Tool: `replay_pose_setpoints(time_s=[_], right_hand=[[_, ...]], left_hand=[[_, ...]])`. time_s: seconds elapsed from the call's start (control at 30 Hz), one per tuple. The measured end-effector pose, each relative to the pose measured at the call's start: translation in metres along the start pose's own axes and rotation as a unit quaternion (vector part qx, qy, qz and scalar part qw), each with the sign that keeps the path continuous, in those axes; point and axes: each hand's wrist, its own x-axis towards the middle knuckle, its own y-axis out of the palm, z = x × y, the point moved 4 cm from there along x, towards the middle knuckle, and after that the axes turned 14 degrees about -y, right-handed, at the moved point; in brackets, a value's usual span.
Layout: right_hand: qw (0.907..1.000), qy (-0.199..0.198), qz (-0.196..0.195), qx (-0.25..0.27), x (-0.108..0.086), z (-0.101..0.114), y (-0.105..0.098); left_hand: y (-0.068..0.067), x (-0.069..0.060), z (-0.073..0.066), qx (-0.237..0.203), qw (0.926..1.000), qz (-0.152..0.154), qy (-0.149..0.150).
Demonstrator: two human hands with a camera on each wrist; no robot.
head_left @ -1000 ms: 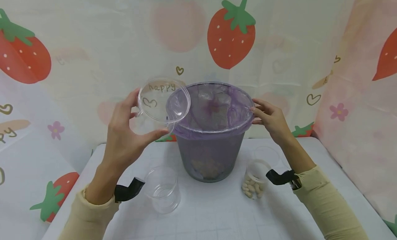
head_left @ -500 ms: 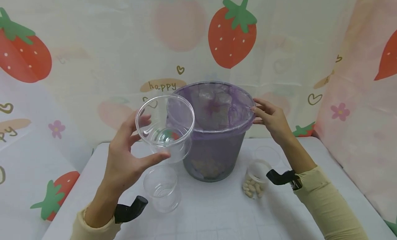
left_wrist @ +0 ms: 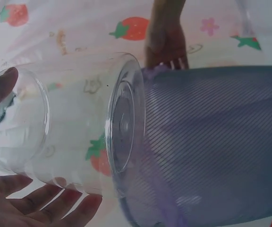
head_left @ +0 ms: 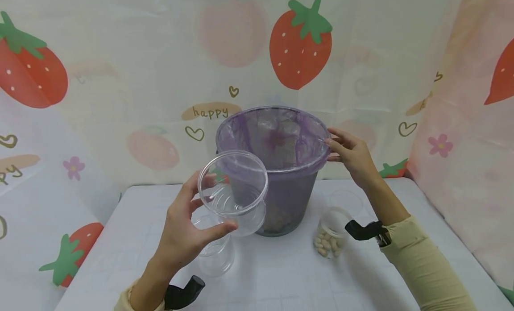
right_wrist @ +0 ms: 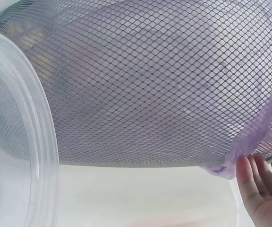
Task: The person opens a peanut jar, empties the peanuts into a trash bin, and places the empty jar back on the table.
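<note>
My left hand (head_left: pixel 180 233) grips a clear plastic jar (head_left: pixel 233 204) around its side, thumb nearest me and fingers behind. The jar looks empty and hangs in front of the left part of a mesh wastebasket (head_left: pixel 281 204). A purple bag (head_left: pixel 277 168) lines the basket and folds over its rim. At the rim's right side, my right hand (head_left: pixel 351 159) holds the edge between thumb and fingers, bag included. In the right wrist view those fingertips (right_wrist: pixel 243 165) press the bag. Pale brownish contents show dimly through the mesh low in the basket.
Another clear jar (head_left: pixel 217 262) stands on the white table (head_left: pixel 277 279), partly behind the held one. To the right is a small clear jar of peanuts (head_left: pixel 327 242), beside a faint clear round lid (head_left: pixel 345 201). A strawberry-print cloth (head_left: pixel 160 56) rises behind the table.
The held jar has come down and toward me from beside the basket's left rim, tipping so its mouth faces more upward, then shifted right. My right hand stays on the rim.
</note>
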Motion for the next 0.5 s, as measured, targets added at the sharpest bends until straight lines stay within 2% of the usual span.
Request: replay_pose_setpoints(time_s=[0.2, 0.5], right_hand=[[1.0, 0.001, -0.002, 0.006, 0.001, 0.0, 0.0], [0.9999, 0.007, -0.001, 0.01, 0.0, -0.001, 0.0]], left_hand=[[0.02, -0.012, 0.014, 0.005, 0.9999, 0.016, 0.001], [0.047, -0.027, 0.036, -0.004, 0.9992, 0.037, -0.013]])
